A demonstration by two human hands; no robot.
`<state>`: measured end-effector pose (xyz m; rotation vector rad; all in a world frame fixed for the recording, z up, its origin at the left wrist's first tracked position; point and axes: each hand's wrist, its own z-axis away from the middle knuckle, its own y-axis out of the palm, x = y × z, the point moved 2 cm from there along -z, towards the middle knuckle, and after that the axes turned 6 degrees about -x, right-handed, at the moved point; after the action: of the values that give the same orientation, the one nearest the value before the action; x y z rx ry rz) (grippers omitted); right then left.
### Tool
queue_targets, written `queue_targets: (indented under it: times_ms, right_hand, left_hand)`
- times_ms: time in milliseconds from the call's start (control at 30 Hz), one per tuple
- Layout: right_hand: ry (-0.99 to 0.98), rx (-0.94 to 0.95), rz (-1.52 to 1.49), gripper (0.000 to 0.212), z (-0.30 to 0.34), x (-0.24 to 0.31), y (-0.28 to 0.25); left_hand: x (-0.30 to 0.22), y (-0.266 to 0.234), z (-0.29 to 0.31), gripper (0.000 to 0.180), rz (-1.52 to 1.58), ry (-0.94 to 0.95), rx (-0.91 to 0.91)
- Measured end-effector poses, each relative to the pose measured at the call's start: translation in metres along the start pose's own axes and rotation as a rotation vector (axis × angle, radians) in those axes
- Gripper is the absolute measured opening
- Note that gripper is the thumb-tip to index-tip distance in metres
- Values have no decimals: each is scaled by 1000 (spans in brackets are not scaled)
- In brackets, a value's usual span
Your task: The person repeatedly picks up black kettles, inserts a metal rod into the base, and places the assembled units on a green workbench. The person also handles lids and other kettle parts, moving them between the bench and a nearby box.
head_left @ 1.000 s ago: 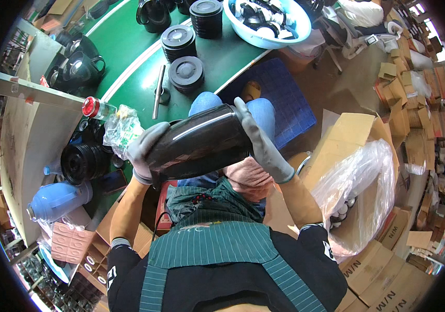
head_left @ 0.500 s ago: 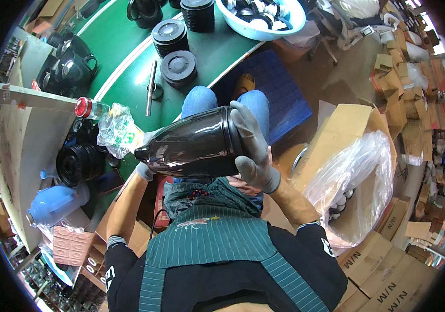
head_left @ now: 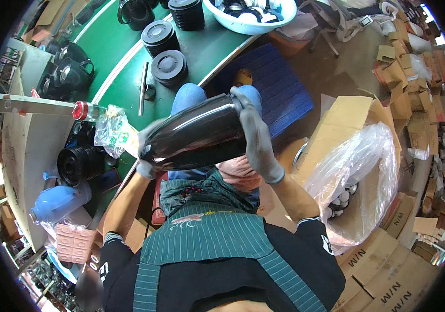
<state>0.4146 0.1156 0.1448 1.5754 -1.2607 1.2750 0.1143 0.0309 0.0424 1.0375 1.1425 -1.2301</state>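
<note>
A glossy black jug body [head_left: 196, 135], tapered in shape, lies sideways across my lap between my two hands. My left hand [head_left: 148, 145], in a grey glove, is closed round its narrower end at the left. Against the wide end at the right presses my gloved right hand [head_left: 258, 138], its fingers long over the rim and the palm on the end face. That end face is hidden by the hand. A pink cloth [head_left: 239, 174] lies on my lap just under the jug body.
Black lids [head_left: 169, 67] stand stacked on the green table [head_left: 121, 78] ahead, near a metal rod [head_left: 143, 89] and a light-blue basin [head_left: 253, 23] of parts. A plastic-lined carton [head_left: 336, 122] is at my right. Left are a red-capped jar [head_left: 88, 111] and a blue jug [head_left: 58, 204].
The jug body's narrow tip, bare before, is now covered by my left hand. My right hand has turned, its fingers now lying closer together along the wide end.
</note>
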Motion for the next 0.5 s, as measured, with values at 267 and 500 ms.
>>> queue_targets:
  times_ms: [267, 500]
  right_hand:
    - [380, 347, -171, 87, 26, -42, -24]
    - [-74, 254, -65, 84, 19, -24, 16]
  left_hand:
    - [-85, -16, -5, 35, -280, 194, -115]
    - [-50, -15, -2, 37, -212, 287, -183]
